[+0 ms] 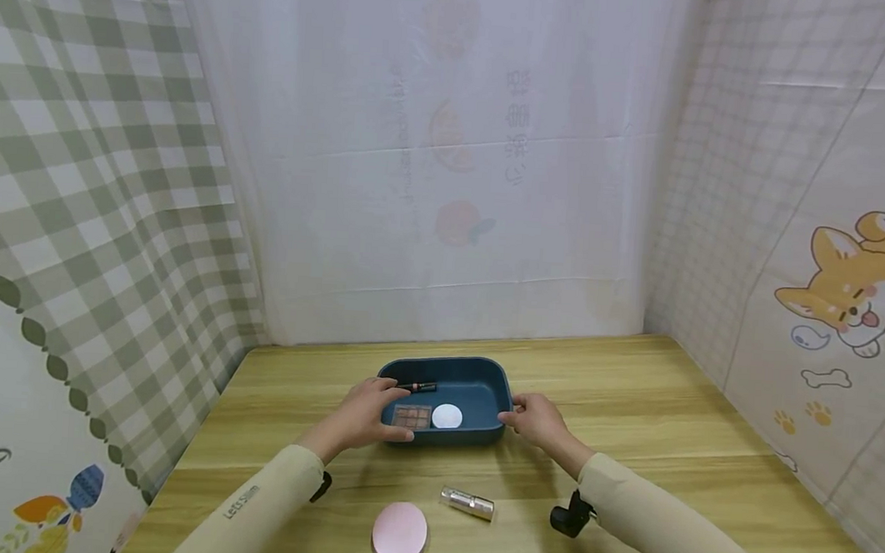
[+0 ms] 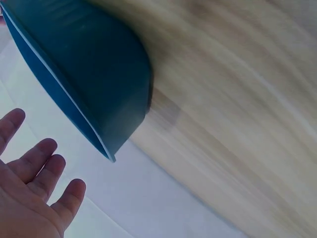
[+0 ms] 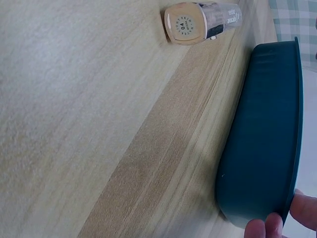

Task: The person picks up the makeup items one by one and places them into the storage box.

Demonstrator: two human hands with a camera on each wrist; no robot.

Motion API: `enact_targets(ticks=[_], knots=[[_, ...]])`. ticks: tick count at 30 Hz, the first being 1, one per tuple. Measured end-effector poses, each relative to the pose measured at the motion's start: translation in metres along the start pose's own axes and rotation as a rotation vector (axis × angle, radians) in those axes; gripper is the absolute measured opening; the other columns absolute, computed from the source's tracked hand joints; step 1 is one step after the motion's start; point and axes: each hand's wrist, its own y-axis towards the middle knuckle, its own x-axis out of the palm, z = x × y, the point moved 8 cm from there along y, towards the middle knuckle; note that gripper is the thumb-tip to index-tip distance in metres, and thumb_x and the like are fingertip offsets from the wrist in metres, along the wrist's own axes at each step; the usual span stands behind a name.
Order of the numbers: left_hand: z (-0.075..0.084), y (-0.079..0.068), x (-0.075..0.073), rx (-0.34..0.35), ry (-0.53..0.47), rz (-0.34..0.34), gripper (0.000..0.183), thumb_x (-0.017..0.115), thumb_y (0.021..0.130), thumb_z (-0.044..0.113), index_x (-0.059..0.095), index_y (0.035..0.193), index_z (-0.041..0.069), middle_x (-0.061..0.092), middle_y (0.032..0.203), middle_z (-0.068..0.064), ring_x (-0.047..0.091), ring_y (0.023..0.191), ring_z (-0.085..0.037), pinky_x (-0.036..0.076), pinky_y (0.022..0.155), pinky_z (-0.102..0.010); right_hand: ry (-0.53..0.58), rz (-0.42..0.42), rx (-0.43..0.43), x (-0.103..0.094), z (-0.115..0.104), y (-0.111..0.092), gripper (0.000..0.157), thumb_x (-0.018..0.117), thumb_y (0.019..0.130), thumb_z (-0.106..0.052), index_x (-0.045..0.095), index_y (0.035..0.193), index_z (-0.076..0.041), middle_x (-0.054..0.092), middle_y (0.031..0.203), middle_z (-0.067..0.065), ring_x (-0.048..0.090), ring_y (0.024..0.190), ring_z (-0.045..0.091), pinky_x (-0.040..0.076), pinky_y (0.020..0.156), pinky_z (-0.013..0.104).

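1. Behind the tray, a pale cloth (image 1: 339, 246) is hung; to its left a green-checked cloth (image 1: 82, 124) is seen.
2. Beneath the tray, a wood-grained desk (image 1: 617, 386) is spread on all sides.
3. The dark blue tray (image 1: 474, 388) is set upright on the desk, its long side turned toward the person.
4. At the tray's left end, the left hand (image 1: 364, 410) is held released, its fingers loosely spread and apart from the rim; whether its thumb touches the near wall cannot be told. At the right end, the tray's rim is pinched by the right hand (image 1: 539, 417), between thumb and fingers.
5. In front of the tray's left half, and apart from it, a round pink compact (image 1: 399, 534) is laid flat.
6. Nearer the tray, before its right half, a small bottle (image 1: 468, 503) is laid on its side.
7. Inside the tray, near its front left corner, a brown palette (image 1: 410, 417) is placed.
8. Just right of it in the tray, a white disc (image 1: 447, 416) is laid.
9. Toward the tray's back left, a slim dark stick (image 1: 425, 387) is partly covered by the left hand.
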Motion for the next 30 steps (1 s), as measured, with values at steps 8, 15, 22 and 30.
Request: enact_targets(ticks=[8, 15, 22, 30], knots=[[0.0, -0.03, 0.0, 0.012, -0.016, 0.007, 0.072, 0.079, 0.08, 0.051, 0.059, 0.138, 0.013, 0.047, 0.145, -0.018, 0.038, 0.136, -0.042, 0.03, 0.109, -0.062, -0.002, 0.01, -0.017, 0.0, 0.0, 0.001, 0.044, 0.069, 0.093, -0.012, 0.059, 0.127, 0.013, 0.069, 0.082, 0.011, 0.059, 0.069, 0.016, 0.048, 0.065, 0.033], [0.016, -0.047, 0.009, 0.14, 0.014, -0.013, 0.07, 0.083, 0.078, 0.047, 0.062, 0.133, 0.01, 0.053, 0.137, -0.018, 0.048, 0.127, -0.039, 0.038, 0.103, -0.059, 0.019, 0.014, -0.002, 0.0, 0.003, 0.002, 0.041, 0.07, 0.092, -0.012, 0.061, 0.124, 0.012, 0.068, 0.081, 0.012, 0.057, 0.067, 0.015, 0.044, 0.06, 0.03], [0.021, -0.06, 0.031, 0.223, 0.053, -0.077, 0.079, 0.081, 0.073, 0.059, 0.061, 0.134, 0.012, 0.055, 0.133, -0.014, 0.051, 0.122, -0.034, 0.043, 0.1, -0.052, 0.033, 0.019, 0.014, 0.0, 0.004, 0.002, 0.042, 0.07, 0.092, -0.012, 0.061, 0.125, 0.011, 0.067, 0.08, 0.008, 0.057, 0.068, 0.016, 0.044, 0.059, 0.029], [0.026, -0.07, 0.054, 0.269, 0.111, -0.164, 0.085, 0.083, 0.067, 0.063, 0.06, 0.135, 0.018, 0.054, 0.135, -0.01, 0.048, 0.123, -0.027, 0.043, 0.101, -0.047, 0.042, 0.011, 0.004, 0.002, 0.005, 0.003, 0.04, 0.069, 0.092, -0.011, 0.061, 0.125, 0.011, 0.067, 0.08, 0.011, 0.055, 0.065, 0.015, 0.041, 0.056, 0.029]])
